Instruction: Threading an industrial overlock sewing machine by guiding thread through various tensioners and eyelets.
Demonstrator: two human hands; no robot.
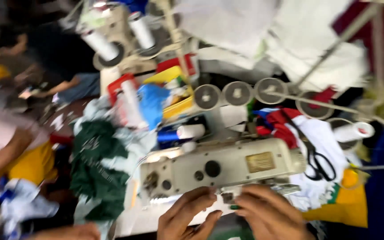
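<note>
Head view, tilted and blurred by motion, shows both hands low in the frame at the front of a cream sewing machine. Left hand and right hand meet just under the machine body, fingertips pinched together on a small pale piece. Whether that piece is cloth or a machine part cannot be told through the blur. Both hands are closed in a fine pinch, thumbs against forefingers.

Judgement: work this close to the machine calls for a steady head and short finger movements, with the piece held flat and the fingertips kept to the side of the moving parts. The needle area itself is not resolved.

Surroundings are crowded. Green cloth lies heaped just left of the machine. Black-handled scissors rest on white cloth at the right, near the right hand's reach. White thread spools stand on a rack behind, and a row of round discs sits above the machine. Yellow cloth lies at the lower right. Another person's arm works at the far left, well apart. Loose cloth on both sides could snag or drag into the working area.
</note>
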